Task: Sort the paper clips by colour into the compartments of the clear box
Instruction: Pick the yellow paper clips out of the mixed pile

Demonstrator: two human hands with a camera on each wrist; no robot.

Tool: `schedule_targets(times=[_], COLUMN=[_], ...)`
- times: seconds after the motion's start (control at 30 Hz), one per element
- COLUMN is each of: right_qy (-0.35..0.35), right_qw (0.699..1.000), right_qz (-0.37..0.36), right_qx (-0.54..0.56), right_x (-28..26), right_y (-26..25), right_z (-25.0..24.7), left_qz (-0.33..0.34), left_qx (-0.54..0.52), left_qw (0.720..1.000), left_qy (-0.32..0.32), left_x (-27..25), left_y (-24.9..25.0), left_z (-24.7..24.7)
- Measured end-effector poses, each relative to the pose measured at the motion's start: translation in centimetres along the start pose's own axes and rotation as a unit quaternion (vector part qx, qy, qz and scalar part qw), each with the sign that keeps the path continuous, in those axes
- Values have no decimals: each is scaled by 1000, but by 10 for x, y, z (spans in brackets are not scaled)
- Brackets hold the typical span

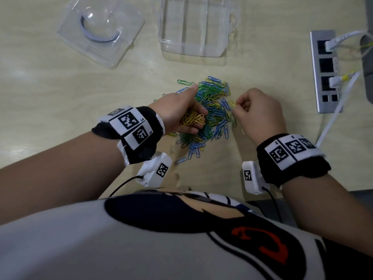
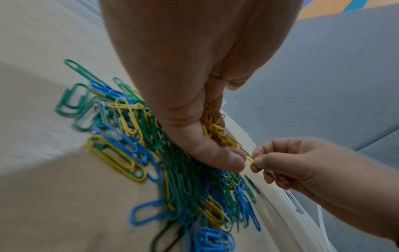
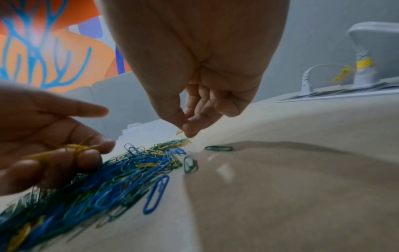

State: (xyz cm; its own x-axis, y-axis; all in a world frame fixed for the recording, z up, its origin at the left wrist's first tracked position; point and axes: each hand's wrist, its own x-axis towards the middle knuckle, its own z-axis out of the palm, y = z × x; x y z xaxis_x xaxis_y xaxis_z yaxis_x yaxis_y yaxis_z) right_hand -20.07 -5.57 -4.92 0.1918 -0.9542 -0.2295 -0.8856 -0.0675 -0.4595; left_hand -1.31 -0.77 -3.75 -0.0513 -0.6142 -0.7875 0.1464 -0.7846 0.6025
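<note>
A heap of blue, green and yellow paper clips (image 1: 212, 110) lies on the table between my hands. My left hand (image 1: 181, 112) hovers over the heap's left side, its curled fingers holding a bunch of yellow clips (image 1: 192, 119), index finger stretched out. In the left wrist view the bunch of yellow clips (image 2: 215, 126) sits in the palm. My right hand (image 1: 256, 110) is at the heap's right edge and pinches one yellow clip (image 1: 232, 103) between thumb and forefinger; the right wrist view shows that yellow clip (image 3: 179, 132) just above the table. The clear box (image 1: 193, 27) stands beyond the heap, its compartments looking bare.
A clear plastic lid or blister tray (image 1: 101, 31) lies at the far left. A grey socket strip (image 1: 326, 71) with white plugs and cables sits at the right. A monitor base (image 3: 371, 51) stands behind it. The table edge runs near my body.
</note>
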Motion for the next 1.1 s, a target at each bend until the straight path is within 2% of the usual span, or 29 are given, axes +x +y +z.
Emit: schedule_targets(times=[0.13,0.2,0.27,0.33,0.43,0.53,0.7,0.9,1.1], right_qy=[2,0,-22,-50,-21,35,-42,-5,-30], right_qw=[1000,995,986,980,973,980,990,999,998], right_qz=[-4,-26,-71,-129,-188,-159,-116,-31,-41], right_qx=[31,93,146,146,133,113,-65,-35,-42], right_x=[-2,-6,-16,-23,-19,2,30,34,42], right_y=[8,7,-2,-9,-10,-3,2,5,-1], right_z=[-4,-7,-9,-8,-8,-7,6,5,7], left_qz=[0,3,5,2,-1,-8,-11,-8,1], left_qx=[-4,-8,-12,-22,-30,-29,-16,-8,-1], left_qw=[1000,1000,1000,1000,1000,1000,1000,1000,1000], left_qy=[6,9,10,3,-7,-10,-12,-10,-8], left_x=[0,0,0,-1,-1,0,-1,1,4], left_y=[4,6,7,7,6,6,9,10,10], left_z=[8,13,20,27,33,30,14,-3,-3])
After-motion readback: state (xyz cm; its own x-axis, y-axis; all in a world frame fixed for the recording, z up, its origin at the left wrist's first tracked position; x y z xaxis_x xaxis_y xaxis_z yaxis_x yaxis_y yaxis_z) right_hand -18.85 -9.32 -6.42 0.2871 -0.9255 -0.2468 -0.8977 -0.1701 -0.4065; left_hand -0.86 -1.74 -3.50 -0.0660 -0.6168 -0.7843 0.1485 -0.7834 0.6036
